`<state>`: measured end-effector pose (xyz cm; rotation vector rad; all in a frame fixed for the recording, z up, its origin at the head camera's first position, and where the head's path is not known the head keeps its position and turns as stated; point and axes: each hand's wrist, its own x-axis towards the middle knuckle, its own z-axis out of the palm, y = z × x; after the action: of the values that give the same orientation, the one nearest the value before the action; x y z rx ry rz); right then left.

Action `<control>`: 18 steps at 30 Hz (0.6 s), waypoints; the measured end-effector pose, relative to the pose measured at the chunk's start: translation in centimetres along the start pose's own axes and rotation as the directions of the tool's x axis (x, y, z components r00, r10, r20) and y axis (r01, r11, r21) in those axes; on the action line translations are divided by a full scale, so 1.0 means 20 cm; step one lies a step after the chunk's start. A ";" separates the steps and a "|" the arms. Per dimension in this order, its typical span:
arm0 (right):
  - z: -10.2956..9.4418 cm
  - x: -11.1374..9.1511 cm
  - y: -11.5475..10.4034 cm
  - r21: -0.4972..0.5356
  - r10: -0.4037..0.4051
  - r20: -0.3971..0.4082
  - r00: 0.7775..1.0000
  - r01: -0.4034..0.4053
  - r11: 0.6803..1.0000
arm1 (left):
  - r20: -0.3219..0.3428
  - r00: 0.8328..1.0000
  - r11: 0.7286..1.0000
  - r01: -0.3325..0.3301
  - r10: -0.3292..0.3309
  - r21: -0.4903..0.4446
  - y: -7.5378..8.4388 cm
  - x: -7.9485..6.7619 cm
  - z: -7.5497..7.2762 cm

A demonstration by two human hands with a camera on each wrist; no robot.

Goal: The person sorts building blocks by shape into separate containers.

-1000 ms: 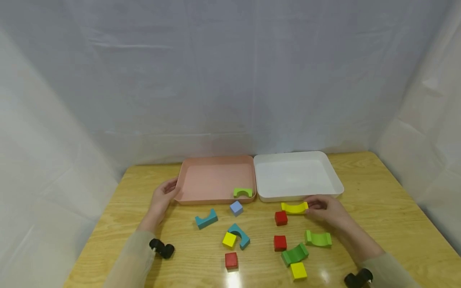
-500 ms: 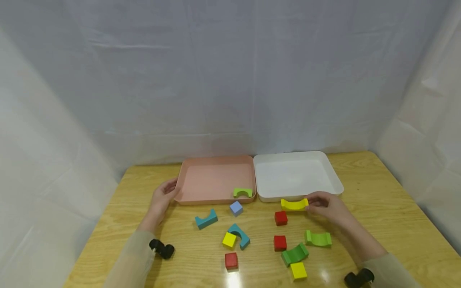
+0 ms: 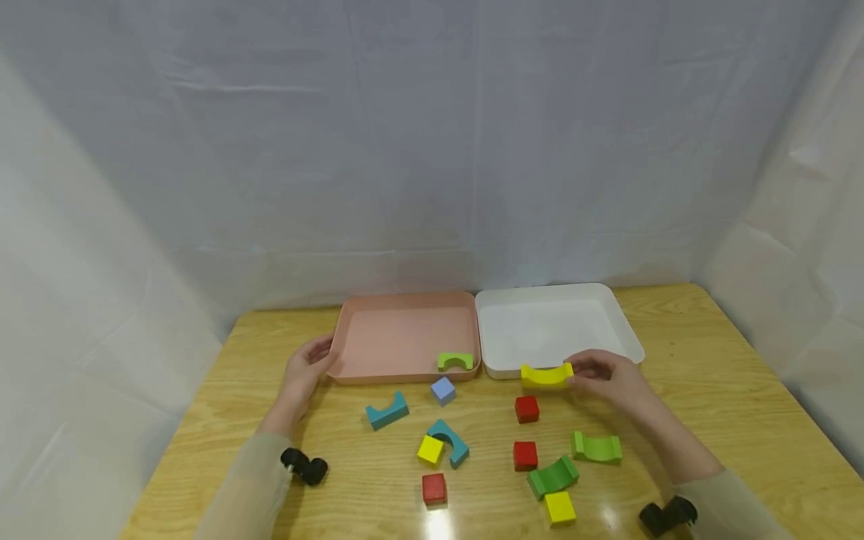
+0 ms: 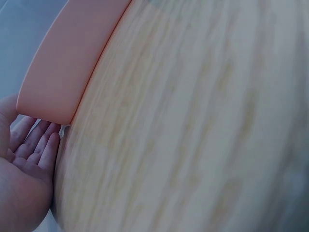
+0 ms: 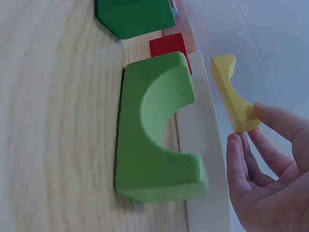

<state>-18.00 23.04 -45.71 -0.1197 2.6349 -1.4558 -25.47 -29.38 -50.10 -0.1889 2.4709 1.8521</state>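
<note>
In the head view my right hand (image 3: 610, 382) pinches one end of a yellow arch block (image 3: 545, 376), which overlaps the front rim of the white tray (image 3: 628, 337). The right wrist view shows thumb and fingertips on the end of this block (image 5: 234, 101), its hollow side up. At the left, my left hand (image 3: 304, 375) grips the left edge of the pink tray (image 3: 378, 378). Seen from the left wrist, its fingers (image 4: 48, 152) lie against the tray's outer wall, with the thumb at the rim. A light green arch block (image 3: 455, 361) stands in the pink tray's front right corner.
Before the trays lie blue arch blocks (image 3: 388, 412), a pale blue cube (image 3: 443, 391), red cubes (image 3: 526, 409), yellow cubes (image 3: 430, 450), a green arch block (image 3: 553, 478) and a light green one (image 3: 597, 447). A pale cloth (image 3: 432, 150) hangs behind the wooden table (image 3: 364, 495).
My right hand has lifted the yellow arch block and carried it slightly left, toward the white tray's front rim. My left hand and the other blocks stay put.
</note>
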 end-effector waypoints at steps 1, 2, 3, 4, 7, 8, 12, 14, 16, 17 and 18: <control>0.00 0.00 0.00 0.001 -0.002 -0.003 1.000 0.002 1.000 | 0.000 1.000 1.000 -0.001 0.001 -0.004 0.00 0.00 0.00; 0.00 0.01 -0.01 0.002 -0.004 -0.009 1.000 0.004 1.000 | 0.002 1.000 1.000 -0.002 0.002 -0.008 0.00 0.00 0.00; 0.01 0.02 -0.01 -0.001 -0.011 -0.015 1.000 0.011 1.000 | 0.004 1.000 1.000 -0.002 0.002 -0.011 0.00 0.00 0.00; 0.01 0.02 -0.01 -0.005 -0.014 -0.020 1.000 0.014 1.000 | 0.008 1.000 1.000 -0.002 0.002 -0.013 0.00 0.00 0.00; 0.00 0.03 -0.03 -0.018 -0.016 -0.034 0.999 0.015 1.000 | 0.012 1.000 1.000 0.003 -0.003 -0.020 0.00 0.00 0.00; 0.00 0.04 -0.03 -0.022 -0.016 -0.036 0.999 0.015 1.000 | 0.013 1.000 1.000 0.004 -0.004 -0.019 0.00 0.00 -0.01; 0.00 0.05 -0.06 -0.017 -0.014 -0.040 0.999 0.013 1.000 | 0.011 1.000 1.000 0.005 -0.004 -0.016 0.01 0.00 -0.01; 0.01 0.06 -0.07 -0.008 -0.020 -0.040 0.999 0.020 1.000 | 0.010 1.000 1.000 0.005 -0.005 -0.016 0.00 0.00 -0.01; 0.01 0.06 -0.08 -0.001 -0.026 -0.039 0.999 0.026 1.000 | 0.009 1.000 1.000 0.007 -0.007 -0.014 0.00 0.00 -0.01; 0.01 0.07 -0.09 0.002 -0.031 -0.036 0.999 0.031 1.000 | 0.009 1.000 1.000 0.008 -0.008 -0.013 0.00 0.00 -0.01; 0.01 0.07 -0.09 0.006 -0.036 -0.033 0.999 0.037 0.999 | 0.008 1.000 1.000 0.010 -0.010 -0.012 0.00 -0.01 -0.01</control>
<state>-19.35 21.61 -44.39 -0.1449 2.6679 -1.4901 -25.36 -29.55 -49.98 -0.1937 2.4493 1.8599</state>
